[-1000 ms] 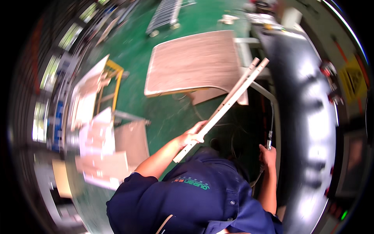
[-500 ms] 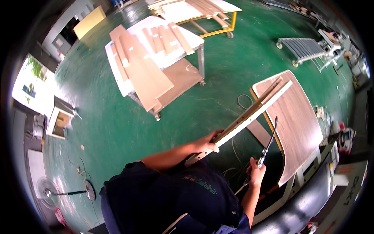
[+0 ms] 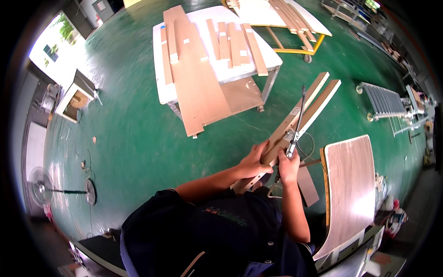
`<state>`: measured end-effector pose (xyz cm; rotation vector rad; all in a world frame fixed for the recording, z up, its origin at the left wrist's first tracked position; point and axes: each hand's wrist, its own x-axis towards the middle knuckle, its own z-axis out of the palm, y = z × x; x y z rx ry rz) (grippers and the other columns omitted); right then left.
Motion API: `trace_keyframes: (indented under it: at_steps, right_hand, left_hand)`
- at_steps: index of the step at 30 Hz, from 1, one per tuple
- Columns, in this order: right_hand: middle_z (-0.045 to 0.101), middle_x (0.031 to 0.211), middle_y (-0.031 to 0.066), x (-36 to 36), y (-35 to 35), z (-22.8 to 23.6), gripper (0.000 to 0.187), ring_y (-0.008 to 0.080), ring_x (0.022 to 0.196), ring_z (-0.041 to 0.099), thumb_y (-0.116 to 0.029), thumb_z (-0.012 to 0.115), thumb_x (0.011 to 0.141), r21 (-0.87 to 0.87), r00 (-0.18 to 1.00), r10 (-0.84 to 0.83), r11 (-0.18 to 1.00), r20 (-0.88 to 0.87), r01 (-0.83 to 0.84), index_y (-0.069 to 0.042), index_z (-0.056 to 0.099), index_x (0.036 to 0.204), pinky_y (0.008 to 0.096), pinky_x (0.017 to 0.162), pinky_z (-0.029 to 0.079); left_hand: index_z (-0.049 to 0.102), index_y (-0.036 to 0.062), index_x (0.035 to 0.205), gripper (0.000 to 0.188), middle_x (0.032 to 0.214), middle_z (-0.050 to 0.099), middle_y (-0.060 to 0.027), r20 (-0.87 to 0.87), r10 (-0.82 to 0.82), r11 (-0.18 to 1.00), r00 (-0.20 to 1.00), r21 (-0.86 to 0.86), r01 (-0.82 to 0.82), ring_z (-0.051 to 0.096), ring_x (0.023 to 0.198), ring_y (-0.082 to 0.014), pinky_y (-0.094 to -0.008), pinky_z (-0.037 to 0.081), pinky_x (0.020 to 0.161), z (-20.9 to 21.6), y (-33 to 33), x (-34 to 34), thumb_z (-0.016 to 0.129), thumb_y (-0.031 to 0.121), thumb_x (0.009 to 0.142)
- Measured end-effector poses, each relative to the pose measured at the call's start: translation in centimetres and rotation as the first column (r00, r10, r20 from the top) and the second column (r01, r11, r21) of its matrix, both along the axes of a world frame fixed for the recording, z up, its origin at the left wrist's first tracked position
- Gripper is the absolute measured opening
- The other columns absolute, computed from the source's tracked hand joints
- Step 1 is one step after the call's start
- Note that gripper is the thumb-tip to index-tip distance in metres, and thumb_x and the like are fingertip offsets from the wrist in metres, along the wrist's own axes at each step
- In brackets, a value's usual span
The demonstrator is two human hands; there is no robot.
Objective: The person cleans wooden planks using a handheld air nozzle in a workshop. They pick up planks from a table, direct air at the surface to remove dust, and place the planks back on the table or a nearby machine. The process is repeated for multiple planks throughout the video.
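The person stands on a green floor (image 3: 134,138), a pair of pale wooden strips (image 3: 296,113) slanting up and away in front of the body. The left hand (image 3: 254,162) is closed around the lower part of the strips, fingers on the far side and thumb across the near face; the two pieces lie lengthwise next to each other, with a gap showing between their upper ends. The right hand (image 3: 289,167) is curled round a metal air gun (image 3: 291,146) (its long, thin nozzle points up and crosses in front of the strips), and it sits just beside the left; whether its fingers also touch the wood cannot be told. To the right stands a curved wood-grain panel (image 3: 350,180), near the right forearm but apart from it. Beyond the hands, a white-topped table (image 3: 270,50) carries brown boards (image 3: 203,94), some marked with small white labels. A yellow-framed cart (image 3: 319,42) stands behind it, loaded with more strips, and a grey roller conveyor (image 3: 384,100) is farther right.
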<state>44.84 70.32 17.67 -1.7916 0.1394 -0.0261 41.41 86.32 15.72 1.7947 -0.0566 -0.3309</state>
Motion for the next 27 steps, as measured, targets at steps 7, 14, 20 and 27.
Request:
trace_keyframes:
  at_steps: [7,14,20,27]
  right_hand:
    - [0.066,0.082,0.0026,9.4,2.1,-1.6,0.018,0.0104,0.070,0.058,-0.010,0.066,0.090,0.293,0.983,0.179,0.942,-0.032,-0.162,0.004,0.066,0.101,0.0295,0.065,0.050]
    - [0.054,0.071,-0.0044,19.2,1.1,-1.2,0.014,0.0053,0.060,0.048,-0.010,0.069,0.092,0.380,0.925,0.374,0.867,-0.064,-0.324,-0.003,0.058,0.086,0.0258,0.053,0.040]
    - [0.052,0.067,-0.0048,24.0,2.5,-1.6,0.015,0.0049,0.057,0.046,-0.011,0.069,0.091,0.373,0.884,0.467,0.827,-0.038,-0.421,-0.003,0.057,0.086,0.0265,0.051,0.039]
    - [0.051,0.065,-0.0026,29.2,8.5,-4.0,0.016,0.0060,0.059,0.043,-0.012,0.069,0.089,0.184,0.909,0.416,0.893,0.015,-0.412,0.000,0.059,0.091,0.0296,0.052,0.038]
  left_hand:
    - [0.021,0.0010,0.156,0.111,0.144,0.039,-0.0251,0.203,0.223,0.958,0.953,0.136,-0.253,0.046,0.133,-0.0356,-0.0449,0.037,0.112,-1.7,1.2,6.7,0.088,0.036,0.075]
    - [0.025,0.0090,0.154,0.092,0.112,0.053,-0.0078,-0.171,0.467,0.751,0.868,-0.441,-0.491,0.059,0.095,-0.0166,-0.0289,0.051,0.075,1.6,1.1,12.0,0.084,0.017,0.083]
    - [0.025,0.0106,0.154,0.090,0.115,0.052,-0.0075,0.023,0.550,0.831,0.835,-0.123,-0.543,0.058,0.093,-0.0150,-0.0293,0.052,0.073,1.2,2.7,15.4,0.083,0.015,0.085]
    - [0.021,0.0044,0.154,0.100,0.128,0.051,-0.0135,0.125,0.555,0.832,0.822,-0.087,-0.548,0.061,0.108,-0.0209,-0.0342,0.058,0.085,-1.7,5.0,20.7,0.086,0.013,0.080]
